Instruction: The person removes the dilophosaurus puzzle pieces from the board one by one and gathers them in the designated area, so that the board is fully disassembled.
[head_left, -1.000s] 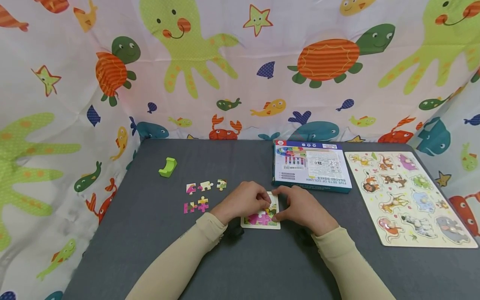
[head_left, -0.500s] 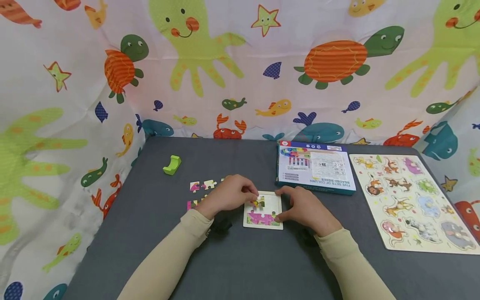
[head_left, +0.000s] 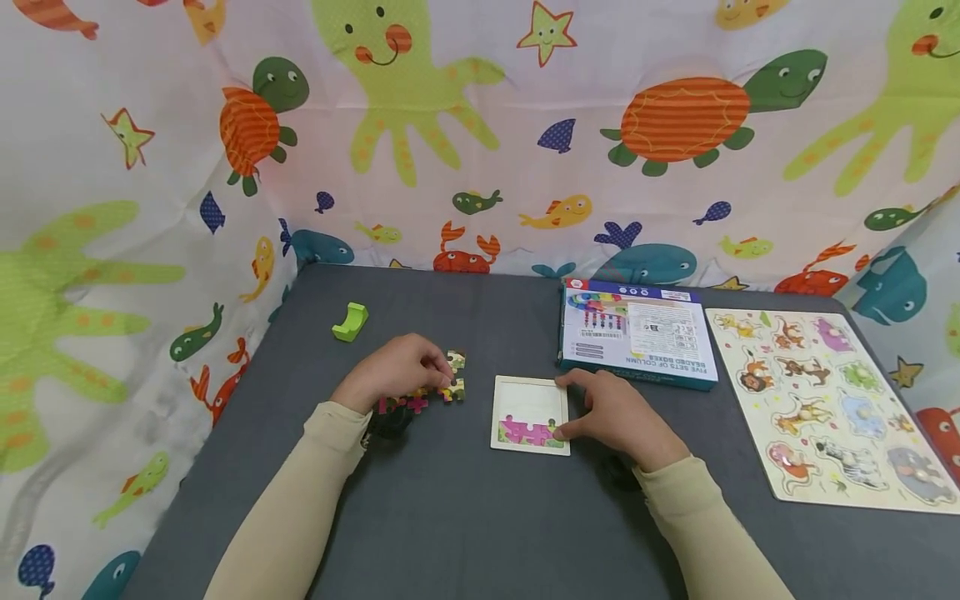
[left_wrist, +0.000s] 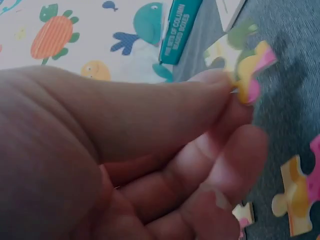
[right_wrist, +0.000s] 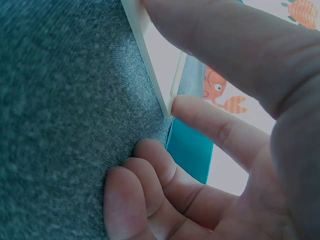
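My left hand point(head_left: 397, 368) pinches a jigsaw piece point(left_wrist: 245, 65) between thumb and fingers, above the table. The piece is yellow, green and pink. Under and beside this hand lie several loose jigsaw pieces point(head_left: 456, 360), partly covered by it. In the middle of the table is a small square puzzle tray point(head_left: 528, 396) with a pale rim. Joined pink and green pieces point(head_left: 525, 432) fill its lower part. My right hand point(head_left: 618, 417) holds the tray's right side, thumb at the lower edge and index finger at the far corner; its other fingers curl beside the tray.
A flat box point(head_left: 637, 333) lies behind the tray to the right. Further right is a large animal puzzle board point(head_left: 832, 408). A curved green block point(head_left: 350, 322) sits at the back left. A printed cloth point(head_left: 480, 150) hangs behind the table.
My left hand has moved left from over the tray to the loose pieces, carrying the jigsaw piece away from the tray. My right hand stays at the tray's right edge. The view has shifted slightly.
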